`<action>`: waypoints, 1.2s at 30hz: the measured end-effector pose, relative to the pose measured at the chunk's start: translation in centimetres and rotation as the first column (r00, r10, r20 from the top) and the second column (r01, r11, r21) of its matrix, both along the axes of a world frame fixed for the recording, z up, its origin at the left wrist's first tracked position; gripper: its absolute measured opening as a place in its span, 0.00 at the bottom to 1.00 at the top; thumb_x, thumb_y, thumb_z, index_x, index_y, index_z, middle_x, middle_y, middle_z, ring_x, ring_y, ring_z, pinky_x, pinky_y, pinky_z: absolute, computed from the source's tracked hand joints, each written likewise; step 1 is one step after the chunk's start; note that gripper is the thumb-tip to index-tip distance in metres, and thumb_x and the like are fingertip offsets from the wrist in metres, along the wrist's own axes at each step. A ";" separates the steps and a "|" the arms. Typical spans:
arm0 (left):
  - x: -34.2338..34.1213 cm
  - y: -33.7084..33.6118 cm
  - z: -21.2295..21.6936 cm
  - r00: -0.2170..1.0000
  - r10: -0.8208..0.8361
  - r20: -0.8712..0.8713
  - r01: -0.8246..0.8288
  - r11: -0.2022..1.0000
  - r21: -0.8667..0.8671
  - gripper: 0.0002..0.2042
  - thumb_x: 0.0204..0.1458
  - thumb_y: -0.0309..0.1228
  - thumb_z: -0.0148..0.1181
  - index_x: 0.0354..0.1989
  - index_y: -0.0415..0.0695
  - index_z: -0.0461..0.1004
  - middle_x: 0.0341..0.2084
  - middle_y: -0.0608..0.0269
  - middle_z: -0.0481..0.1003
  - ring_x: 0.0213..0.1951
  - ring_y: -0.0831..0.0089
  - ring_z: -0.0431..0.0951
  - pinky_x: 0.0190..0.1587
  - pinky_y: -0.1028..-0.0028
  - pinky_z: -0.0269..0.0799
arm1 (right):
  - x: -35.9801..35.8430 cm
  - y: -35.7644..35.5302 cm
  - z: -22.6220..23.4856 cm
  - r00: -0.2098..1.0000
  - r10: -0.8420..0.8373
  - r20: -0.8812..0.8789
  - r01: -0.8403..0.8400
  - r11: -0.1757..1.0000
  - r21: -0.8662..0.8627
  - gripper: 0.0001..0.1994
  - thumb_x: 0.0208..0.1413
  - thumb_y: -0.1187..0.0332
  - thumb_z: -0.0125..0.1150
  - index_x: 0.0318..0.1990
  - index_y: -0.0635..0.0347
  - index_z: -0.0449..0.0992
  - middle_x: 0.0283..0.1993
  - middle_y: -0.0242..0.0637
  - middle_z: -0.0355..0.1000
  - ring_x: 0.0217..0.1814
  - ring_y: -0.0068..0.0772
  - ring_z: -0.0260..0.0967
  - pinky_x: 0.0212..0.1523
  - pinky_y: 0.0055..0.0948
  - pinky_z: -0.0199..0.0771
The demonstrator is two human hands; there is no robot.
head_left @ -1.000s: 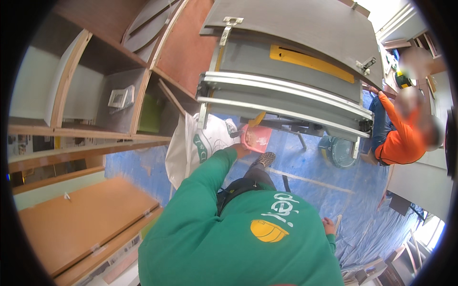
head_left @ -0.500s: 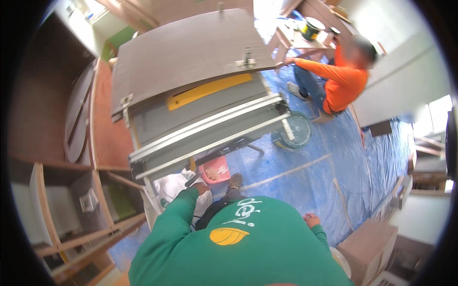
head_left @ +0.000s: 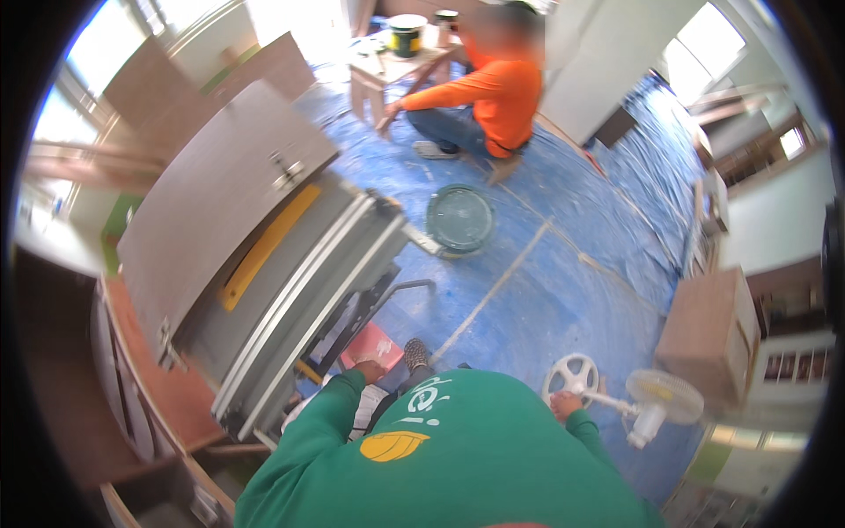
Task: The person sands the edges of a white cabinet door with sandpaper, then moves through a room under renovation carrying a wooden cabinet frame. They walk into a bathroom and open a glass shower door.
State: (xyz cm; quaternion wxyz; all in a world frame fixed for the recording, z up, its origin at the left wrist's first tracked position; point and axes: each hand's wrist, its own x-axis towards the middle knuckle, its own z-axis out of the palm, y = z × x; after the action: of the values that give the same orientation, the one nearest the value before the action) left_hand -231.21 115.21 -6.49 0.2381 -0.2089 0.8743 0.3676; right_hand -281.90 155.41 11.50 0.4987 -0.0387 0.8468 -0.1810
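My left hand (head_left: 371,370) hangs just above a pink tub (head_left: 366,344), beside the table saw (head_left: 290,290). Its fingers are blurred, and I cannot make out anything in them. My right hand (head_left: 565,404) is at my right side with its fingers curled in and nothing visible in them. In the picture it overlaps the round base of a white fan (head_left: 647,422); I cannot tell whether they touch. A large brown panel (head_left: 220,180) with metal fittings lies over the saw's grey top, next to a yellow strip (head_left: 270,246).
A person in orange (head_left: 506,101) sits on the floor by a small wooden table (head_left: 365,66) holding a paint bucket (head_left: 407,37). A lidded bucket (head_left: 460,218) stands on the blue floor sheet (head_left: 519,299). A brown box (head_left: 704,330) is at right, cabinet frames at left.
My view has swung right, so the saw and panel sit farther left and the fan is now visible. My left hand has left the black lever-like part at the saw's front.
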 end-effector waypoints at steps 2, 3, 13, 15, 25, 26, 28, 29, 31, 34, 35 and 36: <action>0.2 -0.8 -1.7 0.990 -0.120 -0.068 0.122 0.992 0.021 0.17 0.65 0.42 0.46 0.55 0.55 0.78 0.51 0.51 0.78 0.54 0.50 0.78 0.56 0.57 0.72 | 1.3 1.4 -0.4 0.990 -0.142 0.010 0.142 0.989 -0.038 0.17 0.58 0.62 0.64 0.53 0.57 0.77 0.32 0.33 0.77 0.24 0.27 0.73 0.23 0.32 0.74; -1.2 -1.8 -2.6 0.975 -0.191 -0.112 0.196 0.980 0.029 0.17 0.65 0.43 0.46 0.56 0.57 0.78 0.51 0.50 0.78 0.54 0.49 0.78 0.55 0.56 0.72 | 1.5 2.2 -0.3 0.994 -0.107 -0.033 0.105 0.991 -0.078 0.18 0.58 0.61 0.65 0.53 0.57 0.78 0.31 0.33 0.77 0.24 0.26 0.73 0.22 0.31 0.74; -26.0 0.0 14.8 0.666 0.697 0.265 -0.585 0.268 0.766 0.37 0.68 0.59 0.32 0.77 0.45 0.48 0.77 0.60 0.49 0.75 0.59 0.52 0.72 0.48 0.43 | 0.8 -7.2 12.8 0.585 -0.660 -0.471 0.244 0.697 -0.674 0.38 0.72 0.48 0.41 0.78 0.64 0.38 0.83 0.50 0.32 0.85 0.44 0.27 0.81 0.36 0.29; -32.2 1.6 20.7 0.656 0.736 0.166 -0.484 0.241 0.841 0.38 0.68 0.60 0.30 0.78 0.45 0.45 0.78 0.60 0.45 0.77 0.60 0.47 0.74 0.49 0.39 | -0.4 -10.1 15.7 0.498 -0.620 -0.606 -0.029 0.687 -0.726 0.37 0.73 0.52 0.42 0.78 0.64 0.38 0.83 0.49 0.32 0.85 0.44 0.27 0.81 0.39 0.27; -51.2 19.0 40.3 0.886 0.460 -0.058 0.104 -0.077 0.992 0.37 0.68 0.58 0.37 0.73 0.40 0.54 0.71 0.55 0.59 0.71 0.58 0.59 0.70 0.54 0.56 | -2.8 -10.5 19.4 0.357 -0.449 -0.819 -0.462 0.677 -0.573 0.28 0.70 0.57 0.47 0.72 0.61 0.60 0.77 0.49 0.53 0.80 0.52 0.47 0.78 0.47 0.43; -51.1 19.4 40.9 0.926 0.377 -0.017 0.076 -0.143 0.987 0.36 0.67 0.58 0.38 0.74 0.40 0.54 0.71 0.55 0.60 0.71 0.58 0.61 0.69 0.54 0.57 | -4.8 -7.6 19.6 0.419 -0.311 -0.853 -0.461 0.737 -0.495 0.29 0.70 0.56 0.46 0.74 0.60 0.57 0.79 0.49 0.50 0.81 0.53 0.45 0.78 0.47 0.43; -51.1 21.5 40.5 0.977 0.202 -0.069 0.067 0.014 0.998 0.35 0.67 0.57 0.41 0.72 0.42 0.57 0.69 0.56 0.64 0.68 0.59 0.65 0.67 0.56 0.60 | -7.5 -1.2 14.8 0.698 -0.287 -0.656 -0.250 0.761 -0.598 0.29 0.70 0.52 0.44 0.73 0.58 0.60 0.77 0.49 0.54 0.79 0.54 0.50 0.76 0.45 0.47; -51.5 23.0 38.6 0.981 0.106 -0.164 0.139 0.215 0.967 0.33 0.67 0.56 0.42 0.71 0.43 0.61 0.67 0.58 0.67 0.66 0.60 0.68 0.65 0.57 0.63 | -9.6 2.7 9.4 0.832 -0.387 -0.398 -0.018 0.698 -0.716 0.29 0.70 0.50 0.43 0.70 0.58 0.65 0.74 0.49 0.61 0.76 0.54 0.56 0.75 0.44 0.52; -52.1 23.7 33.3 0.976 -0.132 -0.174 0.218 0.589 0.778 0.32 0.66 0.54 0.46 0.69 0.43 0.64 0.67 0.55 0.68 0.66 0.59 0.69 0.65 0.58 0.63 | -8.5 13.3 -0.7 0.860 -0.270 -0.432 0.183 0.955 -0.233 0.30 0.66 0.43 0.45 0.58 0.58 0.78 0.62 0.50 0.73 0.67 0.50 0.69 0.68 0.44 0.64; -51.3 15.5 16.7 0.798 -0.599 -0.067 0.601 0.799 0.017 0.29 0.64 0.50 0.53 0.65 0.41 0.69 0.64 0.45 0.70 0.65 0.56 0.70 0.64 0.60 0.66 | 1.0 28.2 -11.1 0.709 -0.611 -0.351 0.678 0.727 0.104 0.22 0.61 0.53 0.53 0.53 0.56 0.82 0.58 0.49 0.77 0.63 0.53 0.73 0.64 0.46 0.69; -50.7 14.0 13.6 0.717 -0.696 0.025 0.694 0.710 -0.120 0.28 0.64 0.50 0.53 0.64 0.41 0.69 0.63 0.46 0.70 0.65 0.56 0.70 0.64 0.60 0.66 | 5.1 32.9 -13.4 0.616 -0.687 -0.386 0.787 0.563 0.253 0.23 0.60 0.52 0.55 0.54 0.58 0.81 0.61 0.51 0.74 0.65 0.53 0.70 0.66 0.45 0.68; -51.7 15.3 11.1 0.658 -0.751 0.056 0.751 0.650 -0.115 0.28 0.64 0.49 0.53 0.64 0.41 0.70 0.63 0.46 0.71 0.64 0.55 0.71 0.64 0.59 0.66 | 10.7 40.8 -16.0 0.528 -0.808 -0.260 0.849 0.509 0.143 0.27 0.61 0.50 0.54 0.59 0.60 0.77 0.67 0.54 0.68 0.70 0.56 0.65 0.68 0.48 0.65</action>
State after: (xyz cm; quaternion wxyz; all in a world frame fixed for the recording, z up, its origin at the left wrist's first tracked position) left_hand -282.94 130.49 4.63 0.3563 0.1558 0.9037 0.1791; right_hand -271.22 196.21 -4.50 0.2817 0.4208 0.8139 -0.2849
